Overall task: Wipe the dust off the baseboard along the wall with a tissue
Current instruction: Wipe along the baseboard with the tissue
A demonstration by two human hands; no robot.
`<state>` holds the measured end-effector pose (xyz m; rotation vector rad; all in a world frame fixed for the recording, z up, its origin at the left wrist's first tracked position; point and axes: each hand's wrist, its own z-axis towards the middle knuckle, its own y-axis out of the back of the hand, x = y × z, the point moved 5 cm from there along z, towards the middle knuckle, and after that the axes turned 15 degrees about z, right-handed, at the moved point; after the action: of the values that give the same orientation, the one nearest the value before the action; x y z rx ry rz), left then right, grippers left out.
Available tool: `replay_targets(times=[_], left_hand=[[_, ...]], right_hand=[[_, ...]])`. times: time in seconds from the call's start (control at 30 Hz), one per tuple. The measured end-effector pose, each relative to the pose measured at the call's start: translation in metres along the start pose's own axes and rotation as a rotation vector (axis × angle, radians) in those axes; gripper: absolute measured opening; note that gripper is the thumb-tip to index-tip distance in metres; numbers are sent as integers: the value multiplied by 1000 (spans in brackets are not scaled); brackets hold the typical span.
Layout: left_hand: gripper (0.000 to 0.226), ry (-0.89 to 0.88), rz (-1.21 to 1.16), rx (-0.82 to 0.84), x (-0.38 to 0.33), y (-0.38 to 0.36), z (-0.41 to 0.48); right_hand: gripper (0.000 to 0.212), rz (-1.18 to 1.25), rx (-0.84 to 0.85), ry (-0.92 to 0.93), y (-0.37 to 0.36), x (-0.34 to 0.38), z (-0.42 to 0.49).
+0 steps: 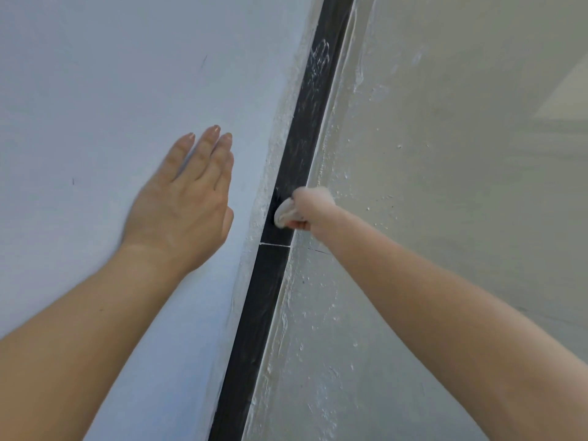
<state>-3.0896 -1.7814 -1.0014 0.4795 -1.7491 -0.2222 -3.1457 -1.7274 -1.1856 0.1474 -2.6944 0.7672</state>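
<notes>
A black baseboard (280,281) runs diagonally from the bottom middle to the top right, between the pale blue wall (95,90) and the grey floor (445,154). White dust streaks mark its upper stretch. My right hand (310,210) grips a crumpled white tissue (284,213) and presses it against the baseboard, just above a thin white joint line. My left hand (184,198) lies flat on the wall with its fingers straight, left of the baseboard.
The floor beside the baseboard is rough, with white paint splatters and plaster blobs (359,78) along the edge. A lighter patch of floor (566,93) shows at the far right.
</notes>
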Motion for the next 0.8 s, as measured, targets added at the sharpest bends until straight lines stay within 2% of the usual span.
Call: replay_targets(times=[0.07, 0.13, 0.17, 0.23, 0.27, 0.37, 0.47, 0.57, 0.63, 0.7, 0.77, 0.8], left_hand=[[62, -5, 4, 8, -2, 0, -1], [60, -3, 11, 3, -1, -1, -1], [60, -2, 12, 0, 0, -1, -1], [60, -6, 23, 1, -1, -2, -1], [60, -10, 30, 7, -1, -2, -1], [60, -12, 29, 11, -2, -2, -1], [60, -13, 21, 5, -2, -1, -1], [60, -20, 16, 18, -2, -1, -1], [60, -23, 30, 26, -2, -1, -1], [60, -26, 43, 31, -3, -1, 0], [60, -27, 47, 33, -3, -1, 0], [60, -26, 49, 33, -3, -1, 0]], right_hand=[[41, 154, -12, 41, 4, 25, 9], [40, 305, -51, 86, 13, 38, 11], [33, 336, -107, 93, 18, 39, 9], [13, 234, -197, 102, 29, 30, 3], [12, 149, -194, 102, 31, 20, -4], [14, -108, -47, -38, 25, -31, -20], [16, -255, -56, -103, 19, -55, -18], [17, -358, -78, -88, 13, -28, -5], [16, -398, -177, -8, 13, 16, 7], [13, -499, -205, 210, 17, 55, 18], [29, 36, -173, 126, 23, 73, 31], [30, 183, -165, 169, 26, 81, 33]])
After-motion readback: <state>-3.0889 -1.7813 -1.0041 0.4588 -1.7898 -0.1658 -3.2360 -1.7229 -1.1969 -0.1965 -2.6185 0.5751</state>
